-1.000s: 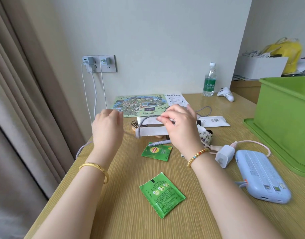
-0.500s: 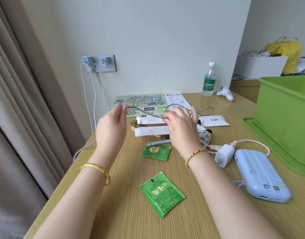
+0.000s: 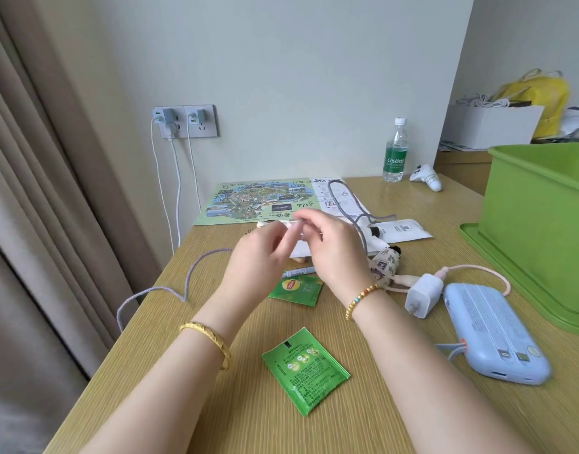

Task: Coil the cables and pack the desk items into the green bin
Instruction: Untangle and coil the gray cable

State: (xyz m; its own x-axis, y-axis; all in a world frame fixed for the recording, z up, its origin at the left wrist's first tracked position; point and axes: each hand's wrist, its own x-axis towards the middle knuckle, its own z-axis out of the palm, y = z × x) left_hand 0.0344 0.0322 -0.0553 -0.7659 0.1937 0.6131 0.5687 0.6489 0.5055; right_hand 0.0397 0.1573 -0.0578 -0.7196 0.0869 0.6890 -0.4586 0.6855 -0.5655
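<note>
Desk [image 3: 216,421]: tea sachet [image 3: 306,368] nearer me than my fingers [image 3: 294,229]; power bank [image 3: 492,332], green bin [image 3: 540,224] to their right; map [image 3: 258,201] beyond.

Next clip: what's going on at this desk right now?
A person is coiling a grey cable over the desk. The left hand and right hand are close together, pinching the cable between them; one loop rises behind the hands, and the rest trails off the desk's left edge. Nothing looks packed yet: the tea packets, charger plug and power bank lie on the desk beside the green bin.
</note>
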